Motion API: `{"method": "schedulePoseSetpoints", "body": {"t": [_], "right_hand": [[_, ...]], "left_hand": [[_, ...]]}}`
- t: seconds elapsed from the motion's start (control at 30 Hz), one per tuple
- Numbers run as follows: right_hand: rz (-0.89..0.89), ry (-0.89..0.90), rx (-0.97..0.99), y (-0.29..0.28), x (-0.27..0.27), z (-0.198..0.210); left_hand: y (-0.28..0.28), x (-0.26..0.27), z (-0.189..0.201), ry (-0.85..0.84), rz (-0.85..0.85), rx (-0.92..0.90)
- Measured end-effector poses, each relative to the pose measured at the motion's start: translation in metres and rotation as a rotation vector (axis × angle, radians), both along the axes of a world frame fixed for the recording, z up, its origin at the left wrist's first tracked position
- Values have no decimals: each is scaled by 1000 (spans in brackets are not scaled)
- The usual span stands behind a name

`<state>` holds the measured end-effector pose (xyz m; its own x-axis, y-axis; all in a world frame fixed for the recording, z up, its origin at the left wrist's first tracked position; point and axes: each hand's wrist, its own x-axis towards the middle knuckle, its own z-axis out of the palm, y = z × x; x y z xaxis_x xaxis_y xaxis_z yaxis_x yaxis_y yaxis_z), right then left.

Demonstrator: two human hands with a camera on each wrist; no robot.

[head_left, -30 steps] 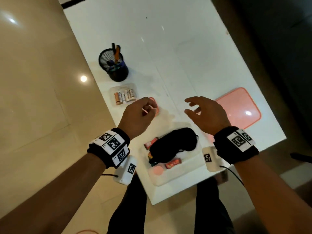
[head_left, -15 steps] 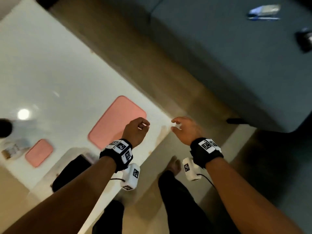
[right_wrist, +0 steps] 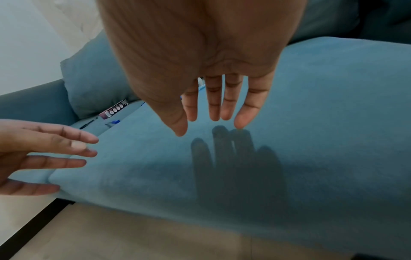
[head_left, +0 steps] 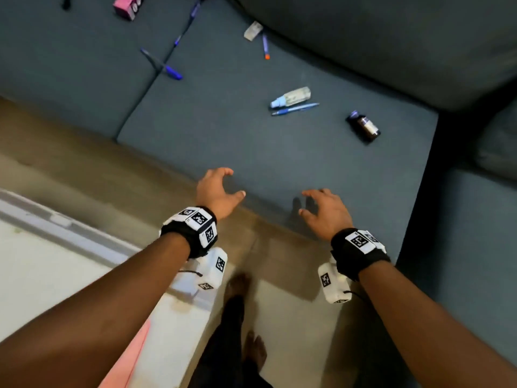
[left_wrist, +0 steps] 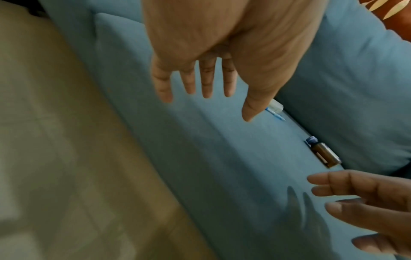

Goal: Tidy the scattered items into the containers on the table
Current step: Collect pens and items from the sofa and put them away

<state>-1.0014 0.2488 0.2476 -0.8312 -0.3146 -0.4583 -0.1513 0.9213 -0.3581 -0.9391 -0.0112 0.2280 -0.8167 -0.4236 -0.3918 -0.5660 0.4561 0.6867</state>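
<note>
Scattered items lie on a blue sofa seat (head_left: pixel 251 152): a clear spray bottle (head_left: pixel 291 97) with a blue pen (head_left: pixel 295 109) beside it, a brown bottle (head_left: pixel 363 126) (left_wrist: pixel 323 153) to the right, more pens (head_left: pixel 165 68) (head_left: pixel 265 46), a white packet (head_left: pixel 253 30) and a pink box (head_left: pixel 127 5) (right_wrist: pixel 114 109) farther back. My left hand (head_left: pixel 221 189) (left_wrist: pixel 206 88) hovers empty over the seat's front edge, fingers spread. My right hand (head_left: pixel 321 208) (right_wrist: pixel 213 112) hovers empty just right of it, its shadow falling on the cushion.
The white table's corner (head_left: pixel 84 270) with a pink lid (head_left: pixel 128 359) lies at lower left behind my left arm. Beige floor (head_left: pixel 279 275) runs between table and sofa, where my bare feet (head_left: pixel 251 348) stand. Sofa back cushions (head_left: pixel 391 37) rise at the upper right.
The view has swung from the table with its containers to the sofa. Both hands, still empty, have moved over the sofa's front edge and their fingers have spread.
</note>
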Motion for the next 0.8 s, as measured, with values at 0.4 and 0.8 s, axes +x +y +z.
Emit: {"method": "schedulePoseSetpoints", "body": {"t": [0.4, 0.8], "right_hand": [[50, 150, -63, -70, -195, -18], [219, 69, 31, -97, -216, -20]], "left_hand": [[-36, -136, -5, -427, -166, -228], [-37, -154, -3, -531, -132, -217]]}}
